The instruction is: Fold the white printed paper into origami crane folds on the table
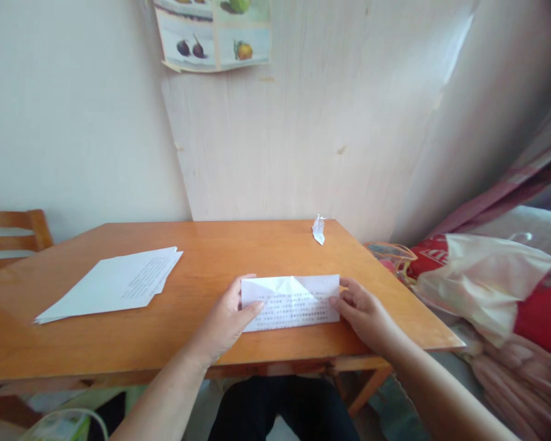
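A folded sheet of printed paper (289, 306) is held just above the front part of the wooden table. It is a wide rectangle with lines of text and creases that meet at a point near the middle of its top edge. My left hand (232, 312) grips its left end, thumb on the front face and fingers behind. At the right end my right hand (356, 306) pinches the paper the same way, thumb in front. The fingers behind the sheet are partly hidden.
On the wooden table (239, 245), a stack of paper sheets (119, 282) lies at the left. A small folded paper piece (318, 230) stands near the back right. Plastic bags (482, 282) crowd the right side, and a wooden chair (13, 233) is at the far left.
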The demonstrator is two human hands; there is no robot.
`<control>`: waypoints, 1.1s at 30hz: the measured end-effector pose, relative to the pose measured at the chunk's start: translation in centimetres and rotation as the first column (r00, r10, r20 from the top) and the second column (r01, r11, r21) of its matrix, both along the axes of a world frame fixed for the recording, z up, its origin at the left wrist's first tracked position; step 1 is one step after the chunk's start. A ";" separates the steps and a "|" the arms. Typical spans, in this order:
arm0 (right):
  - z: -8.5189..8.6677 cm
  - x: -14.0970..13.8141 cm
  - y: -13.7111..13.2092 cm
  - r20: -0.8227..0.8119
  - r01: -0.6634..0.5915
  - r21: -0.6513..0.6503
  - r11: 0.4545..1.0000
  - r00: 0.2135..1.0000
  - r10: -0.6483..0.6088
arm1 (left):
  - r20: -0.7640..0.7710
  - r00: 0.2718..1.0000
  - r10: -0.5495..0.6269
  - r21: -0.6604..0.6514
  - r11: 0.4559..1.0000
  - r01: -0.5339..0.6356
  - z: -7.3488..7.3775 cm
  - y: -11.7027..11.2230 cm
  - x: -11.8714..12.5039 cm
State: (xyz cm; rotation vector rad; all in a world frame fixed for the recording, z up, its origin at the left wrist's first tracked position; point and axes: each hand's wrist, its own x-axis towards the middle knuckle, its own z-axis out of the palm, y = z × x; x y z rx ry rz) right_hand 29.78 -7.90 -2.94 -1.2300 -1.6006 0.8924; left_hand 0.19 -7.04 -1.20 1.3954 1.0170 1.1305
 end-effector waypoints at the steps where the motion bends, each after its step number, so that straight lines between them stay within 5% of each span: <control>1: -0.1 -0.1 0.3 0.025 0.034 -0.004 0.999 0.999 -0.034 | -0.013 0.998 0.068 0.022 0.997 -0.067 -0.2 0.2 0.0; 3: -0.4 -0.3 0.7 0.057 0.092 0.002 0.996 0.994 -0.092 | -0.099 0.960 0.261 0.169 0.955 -0.243 -0.5 0.3 0.2; 5: -0.6 -0.3 1.0 0.082 0.120 0.016 0.993 0.989 -0.120 | -0.192 0.886 0.422 0.414 0.853 -0.317 -0.6 0.1 0.5; 8: -0.7 -0.4 1.4 0.146 0.148 0.036 0.988 0.978 -0.151 | -0.365 0.857 0.364 0.626 0.777 -0.063 -0.3 -0.8 1.7; 12: -1.1 -0.3 1.8 0.226 0.169 0.053 0.984 0.958 -0.177 | -0.587 0.795 0.152 0.580 0.764 0.282 -0.6 -1.7 3.3; 19: -0.9 0.0 1.5 0.508 0.174 0.219 0.960 0.820 -0.265 | -0.578 0.814 0.054 0.466 0.841 0.276 -1.9 -1.8 3.4; 22: -0.3 -0.1 1.1 0.590 0.061 0.366 0.929 0.757 -0.282 | -0.572 0.819 0.044 0.461 0.844 0.276 -2.2 -1.8 3.2; 25: -0.1 -0.1 0.9 0.669 -0.087 0.361 0.928 0.717 -0.193 | -0.594 0.802 0.060 0.476 0.830 0.290 -2.1 -1.8 3.2; 33: -0.2 0.6 0.5 0.758 -0.129 0.299 0.946 0.635 -0.153 | -0.817 0.546 0.186 0.455 0.789 0.413 -1.0 -2.0 3.4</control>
